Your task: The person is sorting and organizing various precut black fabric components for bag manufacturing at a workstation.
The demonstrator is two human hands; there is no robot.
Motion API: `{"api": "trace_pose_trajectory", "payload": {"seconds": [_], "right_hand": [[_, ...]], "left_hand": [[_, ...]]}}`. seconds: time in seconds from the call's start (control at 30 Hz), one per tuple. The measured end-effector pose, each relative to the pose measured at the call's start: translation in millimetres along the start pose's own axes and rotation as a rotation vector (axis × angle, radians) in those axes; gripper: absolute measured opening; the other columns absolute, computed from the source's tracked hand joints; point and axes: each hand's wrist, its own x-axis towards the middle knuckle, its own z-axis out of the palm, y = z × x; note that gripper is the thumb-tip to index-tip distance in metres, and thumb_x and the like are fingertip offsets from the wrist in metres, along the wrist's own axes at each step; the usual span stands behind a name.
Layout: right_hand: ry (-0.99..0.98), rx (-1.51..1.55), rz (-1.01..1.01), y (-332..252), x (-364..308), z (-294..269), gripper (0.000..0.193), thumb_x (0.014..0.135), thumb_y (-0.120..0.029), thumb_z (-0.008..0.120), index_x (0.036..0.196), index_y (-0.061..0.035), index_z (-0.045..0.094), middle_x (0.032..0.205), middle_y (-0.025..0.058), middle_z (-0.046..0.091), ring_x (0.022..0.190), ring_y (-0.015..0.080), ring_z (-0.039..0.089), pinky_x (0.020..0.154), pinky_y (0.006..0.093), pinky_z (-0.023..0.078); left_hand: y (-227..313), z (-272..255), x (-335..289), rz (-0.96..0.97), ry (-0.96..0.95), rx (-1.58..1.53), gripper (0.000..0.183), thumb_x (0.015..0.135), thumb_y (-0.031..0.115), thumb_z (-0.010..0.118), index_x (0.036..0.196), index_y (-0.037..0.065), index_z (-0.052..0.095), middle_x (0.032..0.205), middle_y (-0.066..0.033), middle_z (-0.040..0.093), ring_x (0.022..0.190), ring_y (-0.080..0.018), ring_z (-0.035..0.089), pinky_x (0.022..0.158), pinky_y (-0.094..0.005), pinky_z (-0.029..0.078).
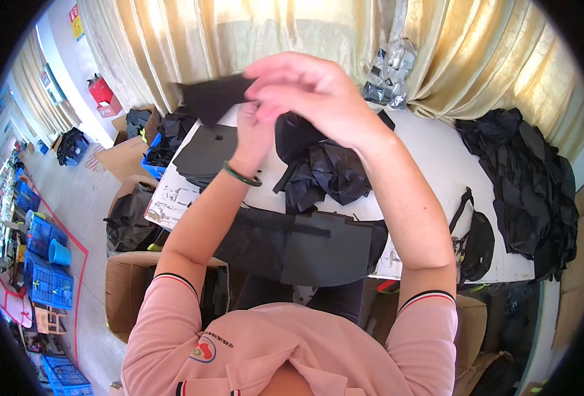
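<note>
Both my hands are raised close together above the far part of the white table. Blurred by motion, a flat black fabric piece [216,99] stretches out to their left. My right hand [308,92] has its fingers curled at the right end of this piece. Just beneath, my left hand [257,129] is closed, its fingertips partly covered by the right hand; what they pinch cannot be made out. At the table's near edge, over my lap, lies black fabric with a stiff dark grey panel [325,251] on it. Crumpled black fabric [325,171] sits behind that.
Stacked dark grey panels [206,155] lie at the table's left. A small black bag [478,244] and a large black fabric heap [523,185] are on the right. A clear plastic bag [391,72] rests against the curtain. Cardboard boxes [127,290] stand below; blue crates [47,277] farther left.
</note>
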Motion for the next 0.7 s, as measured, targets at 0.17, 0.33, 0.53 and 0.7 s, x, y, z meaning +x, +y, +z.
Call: {"api": "trace_pose_trajectory", "payload": {"seconds": [0.17, 0.33, 0.53, 0.7], "right_hand": [[0.495, -0.339, 0.083, 49.6, -22.1, -60.3, 0.019, 0.093, -0.007, 0.061, 0.111, -0.0016, 0.065, 0.091, 0.0026, 0.067, 0.077, 0.0100, 0.063, 0.073, 0.0240, 0.053], [0.483, -0.370, 0.194, 56.9, -40.3, -59.4, 0.020, 0.094, -0.004, 0.059, 0.113, -0.0027, 0.064, 0.096, 0.0038, 0.065, 0.079, 0.0109, 0.063, 0.074, 0.0239, 0.053], [0.274, -0.405, 0.271, 78.1, -50.0, -69.9, 0.030, 0.092, 0.000, 0.058, 0.122, -0.0067, 0.060, 0.108, 0.0048, 0.062, 0.097, 0.0120, 0.060, 0.085, 0.0262, 0.051], [-0.024, -0.053, 0.571, 138.8, -82.8, -61.0, 0.056, 0.082, 0.005, 0.062, 0.136, -0.0070, 0.050, 0.126, 0.0069, 0.058, 0.114, 0.0188, 0.055, 0.098, 0.0304, 0.045]], "left_hand": [[30.0, -40.5, 25.9, -0.080, -0.033, -0.372, 0.020, 0.095, 0.005, 0.052, 0.112, 0.003, 0.063, 0.108, -0.0063, 0.067, 0.100, -0.0158, 0.062, 0.092, -0.0315, 0.049], [45.9, -66.5, 31.6, -0.096, -0.206, -0.499, 0.024, 0.094, 0.004, 0.049, 0.115, 0.003, 0.061, 0.117, -0.0091, 0.065, 0.112, -0.0222, 0.060, 0.101, -0.0381, 0.044], [41.6, -91.3, 31.5, -0.368, -0.381, -1.055, 0.030, 0.091, 0.017, 0.050, 0.114, 0.002, 0.063, 0.120, -0.0101, 0.064, 0.117, -0.0253, 0.057, 0.106, -0.0417, 0.038], [51.4, -87.6, 20.7, -0.305, -0.221, -1.076, 0.038, 0.094, 0.026, 0.047, 0.118, 0.002, 0.063, 0.121, -0.0135, 0.065, 0.113, -0.0297, 0.060, 0.104, -0.0445, 0.041]]}}
